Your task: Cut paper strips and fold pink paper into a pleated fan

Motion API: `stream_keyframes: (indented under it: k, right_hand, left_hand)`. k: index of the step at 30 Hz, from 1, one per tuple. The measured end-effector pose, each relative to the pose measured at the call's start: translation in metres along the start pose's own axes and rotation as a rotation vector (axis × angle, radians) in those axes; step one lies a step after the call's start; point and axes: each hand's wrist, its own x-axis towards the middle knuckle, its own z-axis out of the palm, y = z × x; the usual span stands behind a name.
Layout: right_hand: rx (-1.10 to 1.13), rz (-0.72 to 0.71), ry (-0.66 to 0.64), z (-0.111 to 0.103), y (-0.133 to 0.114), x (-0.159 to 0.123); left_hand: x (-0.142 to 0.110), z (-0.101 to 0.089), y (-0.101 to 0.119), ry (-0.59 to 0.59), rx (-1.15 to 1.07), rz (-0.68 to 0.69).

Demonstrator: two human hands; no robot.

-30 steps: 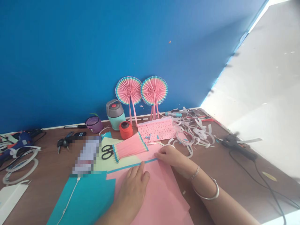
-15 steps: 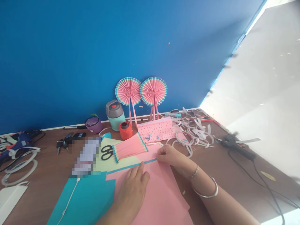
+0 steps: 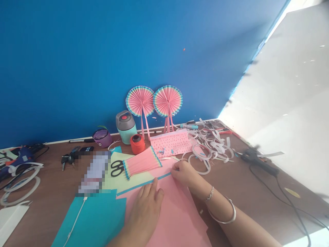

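A large pink paper sheet (image 3: 183, 216) lies before me, with a narrow blue paper strip (image 3: 136, 187) along its far edge. My left hand (image 3: 147, 207) rests flat on the sheet, fingers stretched toward the strip. At the strip's right end, my right hand (image 3: 183, 173) has its fingers pinched together on it; the fingertips are partly hidden. Just beyond is a pleated pink paper piece (image 3: 142, 162) with blue-and-yellow edges, and the black handles of scissors (image 3: 117, 168) stick out beside it. Pale yellow paper (image 3: 138, 178) shows underneath.
Teal paper (image 3: 92, 216) and a blurred-out phone (image 3: 95, 173) with a white cable are at left. Two round pink paper fans (image 3: 168, 100) lean on the blue wall, near a flask (image 3: 126, 127) and orange twine (image 3: 137, 144). Curled paper strips (image 3: 216, 144) and a glue gun (image 3: 259, 161) lie right.
My right hand has shifted very slightly at the strip's end, its wrist a little lower. The left hand stays in place on the pink sheet. The camera view has moved slightly.
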Motion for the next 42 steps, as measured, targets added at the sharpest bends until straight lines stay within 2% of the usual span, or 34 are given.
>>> stream_keyframes:
  k: [3, 7, 11, 14, 17, 20, 23, 25, 29, 31, 37, 42]
  right_hand:
    - [0.093, 0.027, 0.047, -0.003, 0.001, 0.001]
    - [0.313, 0.093, 0.259, -0.025, 0.005, 0.001]
    - [0.443, -0.007, 0.295, -0.035, 0.011, 0.005]
    - [0.335, -0.147, 0.413, -0.026, 0.023, 0.015]
    - [0.111, -0.266, 0.508, -0.018, 0.039, 0.027]
    - [-0.115, -0.308, 0.545, -0.018, 0.047, 0.031]
    - [-0.26, -0.284, 0.624, -0.021, 0.042, 0.028]
    - [-0.293, -0.283, 0.598, -0.021, 0.035, 0.024]
    - [-0.35, -0.248, 0.426, -0.015, 0.027, 0.021]
    - [-0.362, -0.214, 0.384, -0.011, 0.028, 0.023]
    - [-0.386, -0.176, 0.349, -0.006, 0.032, 0.027]
    - [-0.385, -0.132, 0.372, -0.009, 0.029, 0.024]
  left_hand:
    - [0.0, -0.001, -0.001, 0.009, -0.011, 0.007]
    - [-0.001, -0.002, -0.001, -0.02, -0.041, 0.009]
    - [-0.003, 0.006, 0.003, 0.019, -0.071, -0.025]
    - [-0.008, 0.016, 0.003, 0.081, -0.131, -0.04]
    - [-0.011, 0.021, 0.001, 0.125, -0.179, -0.036]
    - [-0.011, 0.015, -0.001, 0.09, -0.22, -0.049]
    - [-0.007, 0.003, -0.001, 0.034, -0.251, -0.05]
    - [-0.004, -0.003, -0.001, 0.042, -0.234, -0.029]
    - [-0.003, -0.008, -0.001, 0.062, -0.179, -0.006]
    - [-0.003, -0.009, -0.001, 0.058, -0.178, -0.005]
    - [-0.004, -0.01, -0.002, 0.034, -0.282, -0.026]
    - [-0.003, -0.012, 0.002, 0.053, -0.351, 0.018]
